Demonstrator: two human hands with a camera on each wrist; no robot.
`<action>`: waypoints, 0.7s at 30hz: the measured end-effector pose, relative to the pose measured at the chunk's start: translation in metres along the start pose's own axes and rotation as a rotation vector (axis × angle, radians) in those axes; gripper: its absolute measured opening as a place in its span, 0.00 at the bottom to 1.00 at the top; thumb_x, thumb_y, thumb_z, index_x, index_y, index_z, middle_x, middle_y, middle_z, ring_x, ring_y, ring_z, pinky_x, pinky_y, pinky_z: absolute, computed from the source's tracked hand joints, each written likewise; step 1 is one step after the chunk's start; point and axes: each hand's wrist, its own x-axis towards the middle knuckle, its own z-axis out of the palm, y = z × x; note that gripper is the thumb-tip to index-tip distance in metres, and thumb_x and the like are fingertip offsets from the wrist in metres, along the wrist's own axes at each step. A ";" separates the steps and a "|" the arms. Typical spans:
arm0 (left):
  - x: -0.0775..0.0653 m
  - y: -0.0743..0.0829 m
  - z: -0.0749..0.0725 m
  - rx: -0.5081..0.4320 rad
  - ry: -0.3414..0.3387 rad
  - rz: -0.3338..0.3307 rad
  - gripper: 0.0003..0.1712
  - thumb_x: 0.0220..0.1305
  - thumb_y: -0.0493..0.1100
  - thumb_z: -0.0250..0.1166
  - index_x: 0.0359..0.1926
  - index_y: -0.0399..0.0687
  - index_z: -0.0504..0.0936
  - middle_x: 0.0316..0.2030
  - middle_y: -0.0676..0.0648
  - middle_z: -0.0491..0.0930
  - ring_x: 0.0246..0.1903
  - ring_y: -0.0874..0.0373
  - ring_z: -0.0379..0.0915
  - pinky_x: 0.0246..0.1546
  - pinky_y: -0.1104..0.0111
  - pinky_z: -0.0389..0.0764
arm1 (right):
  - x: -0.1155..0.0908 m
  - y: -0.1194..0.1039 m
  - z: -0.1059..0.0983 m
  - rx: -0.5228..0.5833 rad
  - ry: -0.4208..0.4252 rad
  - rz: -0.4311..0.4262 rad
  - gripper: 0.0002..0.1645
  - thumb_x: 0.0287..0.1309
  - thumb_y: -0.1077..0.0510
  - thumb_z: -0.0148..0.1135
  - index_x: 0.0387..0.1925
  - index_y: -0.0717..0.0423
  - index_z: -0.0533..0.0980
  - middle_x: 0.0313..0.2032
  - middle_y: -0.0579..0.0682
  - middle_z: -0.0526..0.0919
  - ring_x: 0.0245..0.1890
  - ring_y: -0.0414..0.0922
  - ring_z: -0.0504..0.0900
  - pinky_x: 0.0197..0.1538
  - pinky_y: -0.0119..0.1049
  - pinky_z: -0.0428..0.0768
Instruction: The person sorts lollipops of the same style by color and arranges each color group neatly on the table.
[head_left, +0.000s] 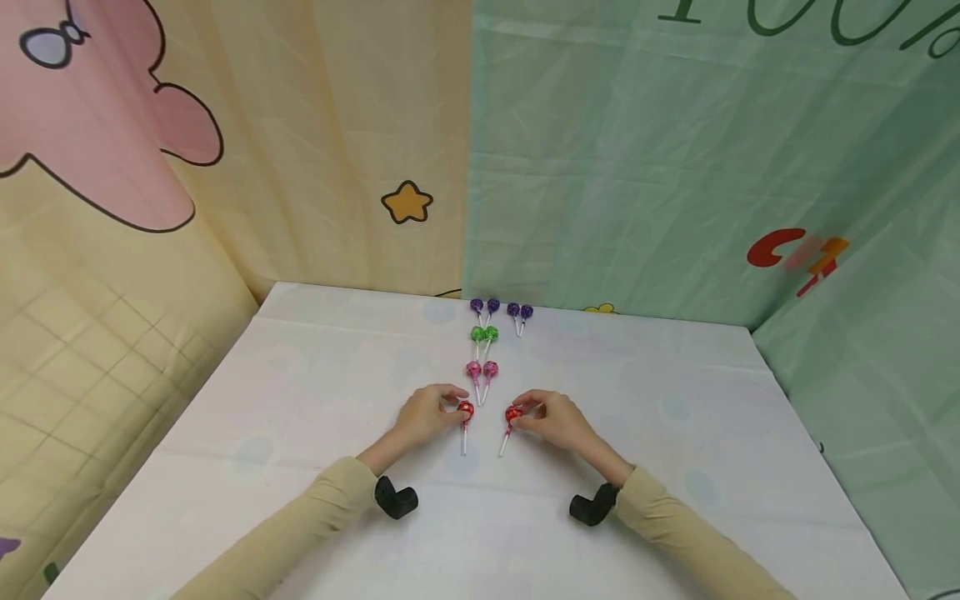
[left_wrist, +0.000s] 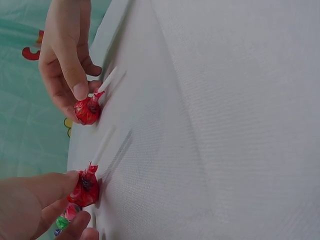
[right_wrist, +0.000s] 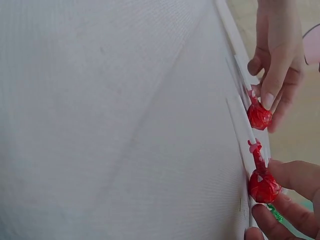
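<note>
My left hand (head_left: pixel 428 415) pinches a red-wrapped lollipop (left_wrist: pixel 86 189) by its round head, thumb on one side and fingers on the other. Across from it, my right hand (head_left: pixel 557 419) pinches a second red lollipop (right_wrist: pixel 264 187) in the same way. Both white sticks point toward the near side of the table, the right one slanting a little. Just beyond the hands lie two pink lollipops (head_left: pixel 491 369), heads apart and sticks converging. Behind those are two green lollipops (head_left: pixel 491 333), then a pair of purple lollipops (head_left: pixel 492 305).
Another pair of purple lollipops (head_left: pixel 513 309) lies to the right of the back row, near the far edge. Everything rests on a white-covered table (head_left: pixel 315 350). Printed curtains (head_left: pixel 600 167) hang behind and beside it. Each wrist wears a black device (head_left: pixel 396 498).
</note>
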 end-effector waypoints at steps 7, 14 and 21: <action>-0.001 0.000 0.002 -0.014 -0.015 -0.019 0.13 0.55 0.44 0.71 0.43 0.51 0.86 0.35 0.50 0.85 0.25 0.62 0.68 0.25 0.71 0.66 | 0.001 0.001 0.003 -0.002 0.018 0.009 0.16 0.52 0.53 0.70 0.44 0.49 0.82 0.35 0.44 0.84 0.26 0.40 0.70 0.28 0.32 0.66; -0.001 0.001 0.003 0.000 -0.022 -0.014 0.14 0.55 0.45 0.72 0.44 0.51 0.86 0.35 0.51 0.85 0.24 0.63 0.67 0.24 0.72 0.64 | 0.001 0.000 0.003 0.001 0.021 0.008 0.14 0.53 0.53 0.70 0.43 0.49 0.82 0.34 0.44 0.84 0.25 0.40 0.70 0.27 0.31 0.65; -0.003 0.000 0.002 0.005 -0.026 -0.010 0.14 0.53 0.46 0.73 0.42 0.51 0.87 0.33 0.53 0.86 0.26 0.64 0.70 0.26 0.72 0.67 | 0.001 -0.002 0.002 -0.012 0.009 -0.012 0.14 0.51 0.53 0.71 0.41 0.51 0.83 0.32 0.44 0.83 0.24 0.40 0.69 0.26 0.30 0.64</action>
